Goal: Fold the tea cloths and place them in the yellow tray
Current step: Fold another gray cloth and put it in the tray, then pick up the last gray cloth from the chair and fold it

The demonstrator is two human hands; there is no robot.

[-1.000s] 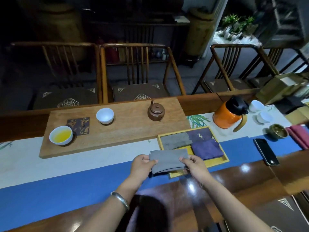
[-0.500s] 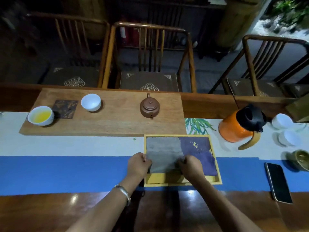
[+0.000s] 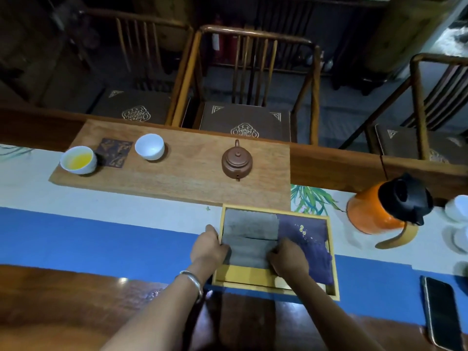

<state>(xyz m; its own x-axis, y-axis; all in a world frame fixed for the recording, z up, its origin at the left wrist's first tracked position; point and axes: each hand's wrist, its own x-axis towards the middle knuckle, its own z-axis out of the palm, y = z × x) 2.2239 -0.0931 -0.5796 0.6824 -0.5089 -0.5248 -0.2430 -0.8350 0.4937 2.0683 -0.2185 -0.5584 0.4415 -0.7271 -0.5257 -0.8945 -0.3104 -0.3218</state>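
Two bare hands reach into a yellow tray (image 3: 255, 277) that lies on the blue strip of a long worktop (image 3: 101, 239). The left hand (image 3: 209, 249), with a silver bangle (image 3: 193, 281) on its wrist, curls its fingers over the left edge of a folded grey tea cloth (image 3: 249, 253) at the tray's left wall. The right hand (image 3: 287, 257) curls over the same cloth's right edge, so the cloth lies flat in the tray between the two hands. Touching it just beyond the fingertips lies a second grey cloth (image 3: 249, 224). To the right of the right hand, folded purple cloths (image 3: 307, 236) fill the tray's other half. Farther beyond the hands, a wooden board (image 3: 177, 178) carries a brown teapot (image 3: 236, 160), a white cup (image 3: 150, 146) and a cup of yellow tea (image 3: 78, 159). Well right of the right hand stand an orange jug (image 3: 372, 211) and a black phone (image 3: 442, 310).
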